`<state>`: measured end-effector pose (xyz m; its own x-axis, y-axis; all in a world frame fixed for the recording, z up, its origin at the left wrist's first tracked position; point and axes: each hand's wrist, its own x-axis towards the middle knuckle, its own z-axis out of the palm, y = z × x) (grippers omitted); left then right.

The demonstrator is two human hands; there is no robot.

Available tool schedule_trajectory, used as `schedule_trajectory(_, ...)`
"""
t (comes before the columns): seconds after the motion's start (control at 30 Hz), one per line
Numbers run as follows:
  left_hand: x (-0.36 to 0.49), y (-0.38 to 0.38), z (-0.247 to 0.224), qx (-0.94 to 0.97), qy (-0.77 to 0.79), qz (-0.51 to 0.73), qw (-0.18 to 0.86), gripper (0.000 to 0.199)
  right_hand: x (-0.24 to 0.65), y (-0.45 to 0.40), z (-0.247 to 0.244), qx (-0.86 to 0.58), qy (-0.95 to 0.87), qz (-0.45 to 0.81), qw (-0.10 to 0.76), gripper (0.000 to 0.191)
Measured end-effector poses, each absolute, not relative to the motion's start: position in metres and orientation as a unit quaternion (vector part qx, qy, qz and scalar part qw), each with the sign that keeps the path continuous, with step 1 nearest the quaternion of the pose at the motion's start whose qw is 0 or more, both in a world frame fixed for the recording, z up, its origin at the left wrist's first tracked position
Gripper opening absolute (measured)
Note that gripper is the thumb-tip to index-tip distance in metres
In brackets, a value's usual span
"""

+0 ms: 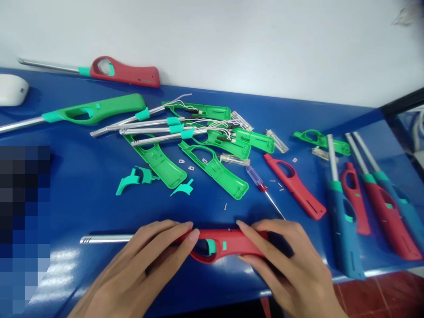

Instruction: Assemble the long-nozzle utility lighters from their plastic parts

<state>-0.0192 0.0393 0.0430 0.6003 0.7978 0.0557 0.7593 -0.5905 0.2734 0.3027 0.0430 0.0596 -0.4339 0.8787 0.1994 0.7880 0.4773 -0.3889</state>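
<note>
A red lighter (232, 240) with a teal trigger lies across the front of the blue table, its metal tube pointing left. Fingers of my left hand (149, 260) are closed around its front end, near the trigger opening, and hide where the tube meets the body. At the rear of the body, my right hand (288, 260) grips it between thumb and fingers. Beyond my hands lie green half shells (215, 170), metal tubes with wires (155, 130), teal triggers (129, 181) and a small screw (225, 206).
Behind the right hand are a screwdriver (261, 185) and a red shell (294, 185). Several blue and red lighters (346, 234) stand along the right side. A green lighter (102, 108) and another red lighter (132, 73) lie at the back left, near a white object (11, 90).
</note>
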Motion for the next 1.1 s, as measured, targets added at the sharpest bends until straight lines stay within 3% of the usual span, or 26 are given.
schedule_trajectory(0.1, -0.024, 0.045, 0.033, 0.901, 0.407, 0.125, 0.083, 0.076, 0.3, 0.044, 0.059, -0.496, -0.839, 0.109, 0.197, 0.041)
schedule_trajectory(0.2, -0.028, 0.052, 0.03, 0.909, 0.385, 0.144, 0.074, 0.071, 0.299, 0.045, 0.059, -0.493, -0.838, 0.104, 0.208, 0.039)
schedule_trajectory(0.4, -0.029, 0.048, 0.046, 0.877, 0.444, 0.084, 0.163, 0.073, 0.298, 0.045, 0.059, -0.497, -0.837, 0.108, 0.202, 0.039)
schedule_trajectory(1.1, -0.009, 0.051, 0.059, 0.844, 0.473, 0.16, 0.195, 0.064, 0.295, 0.044, 0.062, -0.5, -0.833, 0.109, 0.211, 0.037)
